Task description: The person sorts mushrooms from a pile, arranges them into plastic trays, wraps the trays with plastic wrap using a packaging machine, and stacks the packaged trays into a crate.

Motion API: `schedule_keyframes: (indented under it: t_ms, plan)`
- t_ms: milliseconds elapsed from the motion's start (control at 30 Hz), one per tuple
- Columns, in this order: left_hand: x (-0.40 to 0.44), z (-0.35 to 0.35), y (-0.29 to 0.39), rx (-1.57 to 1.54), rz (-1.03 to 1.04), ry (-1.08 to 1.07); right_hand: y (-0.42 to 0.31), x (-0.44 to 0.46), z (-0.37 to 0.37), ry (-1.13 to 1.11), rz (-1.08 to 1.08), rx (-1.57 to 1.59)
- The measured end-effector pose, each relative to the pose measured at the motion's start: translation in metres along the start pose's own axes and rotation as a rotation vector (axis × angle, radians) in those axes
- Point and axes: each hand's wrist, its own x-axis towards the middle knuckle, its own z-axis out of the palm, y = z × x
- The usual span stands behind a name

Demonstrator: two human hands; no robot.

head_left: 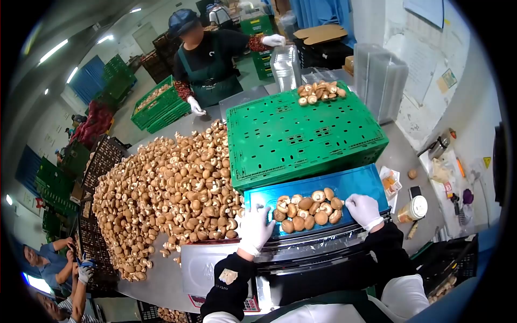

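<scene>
Brown mushrooms [309, 211] lie in a group on a blue surface [269, 194] in front of me. At the left end of the group is my left hand [254, 229], white-gloved, with its fingers apart and nothing visible in them. My right hand [364, 211], also gloved in white, is at the right end, its fingers bent together beside the last mushrooms; whether they hold anything is hidden. Under the blue surface's near side runs a dark machine edge [318, 237] with clear film. A scale [207, 269] stands left of it, below my left hand.
A big mushroom pile [172, 188] spreads at the left. An upturned green crate [301, 134] carries more mushrooms [321, 92]. Clear trays [379, 81] are stacked behind. A lidded cup [412, 209] stands at the right. A co-worker [207, 64] stands across the table, touching clear trays.
</scene>
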Motion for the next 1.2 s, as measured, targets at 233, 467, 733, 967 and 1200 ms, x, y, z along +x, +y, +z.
schedule_keyframes:
  t_ms: [233,467,733,967,1200]
  plan:
    - [0.023,0.001,0.009,0.122,-0.055,-0.290,-0.022,0.005,0.006,0.078,-0.247,0.054]
    - [0.029,0.006,-0.006,-0.165,-0.120,-0.284,-0.018,0.007,0.006,0.013,-0.301,-0.044]
    - [-0.024,-0.029,-0.028,-0.404,-0.197,-0.165,-0.044,0.005,-0.007,0.012,-0.289,0.399]
    - [-0.180,-0.077,-0.041,-0.785,-0.566,0.102,-0.135,0.010,0.012,-0.273,-0.747,0.341]
    - [-0.374,-0.083,-0.015,-1.352,-0.998,0.570,-0.149,0.034,0.075,-0.258,-0.914,-0.168]
